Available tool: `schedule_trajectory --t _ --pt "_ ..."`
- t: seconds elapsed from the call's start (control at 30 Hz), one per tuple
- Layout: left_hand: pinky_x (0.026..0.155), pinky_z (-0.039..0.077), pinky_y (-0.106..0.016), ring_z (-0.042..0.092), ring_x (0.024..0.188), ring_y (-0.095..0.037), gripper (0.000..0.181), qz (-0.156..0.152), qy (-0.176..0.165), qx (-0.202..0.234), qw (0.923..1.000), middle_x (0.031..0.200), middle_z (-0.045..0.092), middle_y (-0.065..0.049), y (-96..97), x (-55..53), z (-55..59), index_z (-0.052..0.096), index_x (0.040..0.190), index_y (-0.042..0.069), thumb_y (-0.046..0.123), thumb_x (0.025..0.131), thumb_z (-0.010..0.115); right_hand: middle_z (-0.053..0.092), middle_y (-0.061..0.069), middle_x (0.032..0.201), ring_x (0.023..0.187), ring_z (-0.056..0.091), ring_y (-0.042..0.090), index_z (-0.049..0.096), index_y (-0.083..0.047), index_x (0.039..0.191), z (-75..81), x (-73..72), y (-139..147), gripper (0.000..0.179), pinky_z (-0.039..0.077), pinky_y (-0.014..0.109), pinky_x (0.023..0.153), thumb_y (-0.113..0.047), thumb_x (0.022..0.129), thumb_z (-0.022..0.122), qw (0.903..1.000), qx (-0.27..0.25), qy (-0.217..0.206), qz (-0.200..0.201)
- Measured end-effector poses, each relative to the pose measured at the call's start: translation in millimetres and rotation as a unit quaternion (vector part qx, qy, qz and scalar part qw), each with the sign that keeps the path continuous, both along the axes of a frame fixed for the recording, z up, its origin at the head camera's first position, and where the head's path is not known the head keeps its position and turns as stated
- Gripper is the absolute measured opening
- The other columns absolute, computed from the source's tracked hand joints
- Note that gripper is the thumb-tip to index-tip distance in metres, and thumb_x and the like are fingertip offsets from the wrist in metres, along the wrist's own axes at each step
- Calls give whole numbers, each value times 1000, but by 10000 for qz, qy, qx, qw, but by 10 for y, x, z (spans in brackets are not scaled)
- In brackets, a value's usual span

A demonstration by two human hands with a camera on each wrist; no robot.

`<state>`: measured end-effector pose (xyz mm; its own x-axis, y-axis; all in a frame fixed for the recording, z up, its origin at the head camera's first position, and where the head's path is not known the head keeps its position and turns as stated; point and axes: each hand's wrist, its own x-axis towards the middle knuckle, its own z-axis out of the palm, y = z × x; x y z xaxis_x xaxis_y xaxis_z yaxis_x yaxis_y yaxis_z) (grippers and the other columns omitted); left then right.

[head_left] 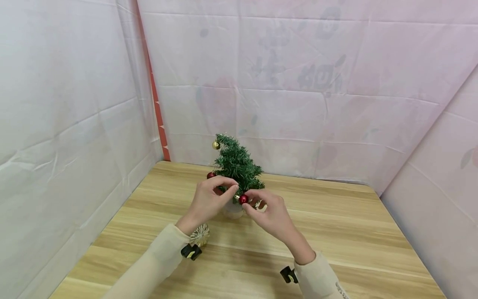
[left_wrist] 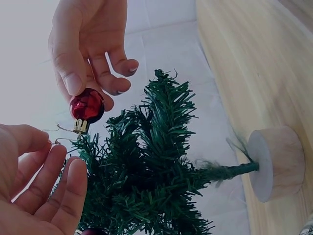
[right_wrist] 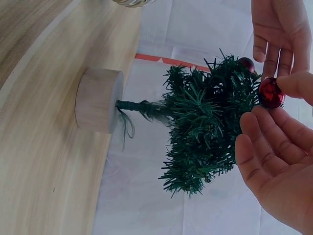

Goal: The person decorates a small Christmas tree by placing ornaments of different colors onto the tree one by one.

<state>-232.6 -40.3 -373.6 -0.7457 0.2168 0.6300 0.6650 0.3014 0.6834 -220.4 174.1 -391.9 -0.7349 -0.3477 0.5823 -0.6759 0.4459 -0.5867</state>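
A small green artificial Christmas tree [head_left: 239, 162] stands on a round wooden base [left_wrist: 279, 164]. In front of its branches my right hand [head_left: 272, 211] pinches a shiny red bauble [head_left: 243, 199] between thumb and fingers. The bauble's gold cap [left_wrist: 81, 126] points toward my left hand [head_left: 209, 199], whose thumb and forefinger pinch the thin string [left_wrist: 61, 139] rising from that cap. Another red bauble [head_left: 211, 175] hangs on the tree's left side, just above the left hand. Near the bent treetop hangs a gold bauble [head_left: 216, 145].
A striped, gold-coloured round ornament [head_left: 200, 235] sits on the wooden table [head_left: 336, 232] beside my left wrist. White cloth sheets [head_left: 298, 104] close off the back and both sides of the table.
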Motion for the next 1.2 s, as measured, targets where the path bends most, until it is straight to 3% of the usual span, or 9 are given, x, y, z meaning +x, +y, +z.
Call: schedule_trajectory --t 0.33,0.57,0.83,0.97,1.2 --pt "65 59 -31 69 77 -12 14 -157 12 37 9999 98 74 4 7 8 -22 76 103 11 20 94 70 68 -10 93 78 63 6 71 -18 113 21 10 -17 22 55 35 63 -22 91 74 10000 75 38 7" --pt "63 59 -36 69 75 -23 11 -69 -53 95 9999 96 74 -11 57 244 243 75 99 5 1 91 71 69 -9 93 78 62 5 71 -17 113 47 21 -27 23 56 36 63 -21 91 74 10000 87 5 -8" --pt "62 59 -34 69 70 -21 10 -125 44 46 9999 96 74 -11 56 265 280 75 99 6 2 91 70 72 3 102 80 64 7 71 -10 116 57 23 -47 27 54 29 65 -20 91 74 9999 69 75 50" --pt "61 59 -37 68 70 -22 10 -130 -3 25 9999 95 74 -11 55 246 257 75 98 5 2 91 70 72 1 101 80 63 6 72 -11 114 66 18 -57 24 55 35 66 -21 92 73 9999 -88 133 62" --pt "62 57 -30 68 73 -21 8 -85 26 -61 9999 95 74 -6 37 74 50 76 98 9 7 91 72 71 -11 89 75 63 6 74 -17 106 111 -6 -77 14 55 37 65 -17 92 73 9982 -421 418 61"
